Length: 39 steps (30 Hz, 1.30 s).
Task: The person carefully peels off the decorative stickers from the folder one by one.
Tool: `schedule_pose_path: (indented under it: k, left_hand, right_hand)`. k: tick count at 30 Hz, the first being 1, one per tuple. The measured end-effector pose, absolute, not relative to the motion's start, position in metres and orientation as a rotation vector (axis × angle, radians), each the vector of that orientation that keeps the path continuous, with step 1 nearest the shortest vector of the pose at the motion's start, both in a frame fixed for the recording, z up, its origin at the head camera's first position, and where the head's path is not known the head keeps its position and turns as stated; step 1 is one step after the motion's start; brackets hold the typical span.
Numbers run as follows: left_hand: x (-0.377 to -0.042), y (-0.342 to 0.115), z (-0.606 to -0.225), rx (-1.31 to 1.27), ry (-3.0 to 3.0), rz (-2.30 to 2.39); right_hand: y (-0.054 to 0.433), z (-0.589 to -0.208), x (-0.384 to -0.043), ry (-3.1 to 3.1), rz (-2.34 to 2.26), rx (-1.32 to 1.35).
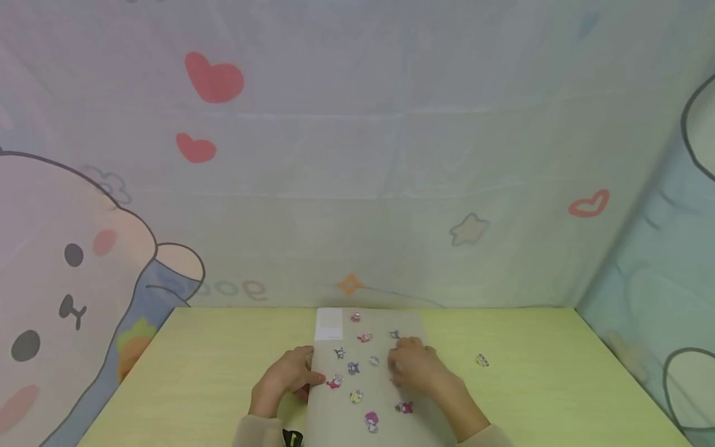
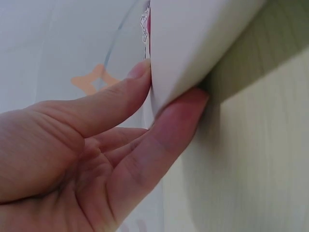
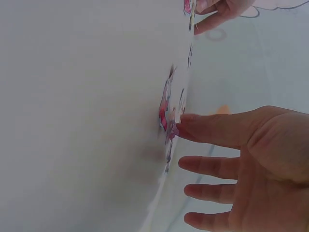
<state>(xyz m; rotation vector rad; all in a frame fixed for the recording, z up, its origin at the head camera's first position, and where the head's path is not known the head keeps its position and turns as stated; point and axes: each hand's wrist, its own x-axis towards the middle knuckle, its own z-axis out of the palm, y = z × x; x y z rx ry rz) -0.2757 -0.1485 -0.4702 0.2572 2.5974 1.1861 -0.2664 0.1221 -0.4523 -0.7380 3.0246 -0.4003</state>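
A large pale sheet (image 1: pixel 385 379) with several cartoon stickers on it lies in the middle of the table. My left hand (image 1: pixel 287 375) pinches its left edge. In the left wrist view the thumb (image 2: pixel 137 77) is on top and a finger (image 2: pixel 176 116) bends under the lifted edge. Over the sheet's right part is my right hand (image 1: pixel 416 366). In the right wrist view its thumb and index finger come together at a small purple sticker (image 3: pixel 172 130), close against the sheet. The other fingers (image 3: pixel 207 191) are spread straight. A pink-haired sticker (image 1: pixel 371 422) lies near the bottom.
One loose sticker (image 1: pixel 482 360) lies on the yellow table (image 1: pixel 536 385) right of the sheet. A black item (image 1: pixel 292 437) with a green mark shows at the front edge near the left sleeve. A printed cloth (image 1: pixel 357 186) hangs behind the table.
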Motion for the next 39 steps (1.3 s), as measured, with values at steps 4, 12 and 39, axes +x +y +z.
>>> schedule_pose_path:
  k: [4,12,39]
  left_hand:
    - [-0.276,-0.149,-0.471,0.259,2.602,1.182]
    - [-0.275,-0.149,-0.471,0.264,2.6,1.188]
    - [-0.275,-0.149,-0.472,0.247,2.608,1.182]
  right_hand:
    - [0.122,-0.454,-0.266,3.043,-0.384,-0.751]
    - [0.124,-0.455,-0.266,3.053,-0.431,-0.752]
    - [0.14,-0.444,-0.272,2.965,-0.557,-0.92]
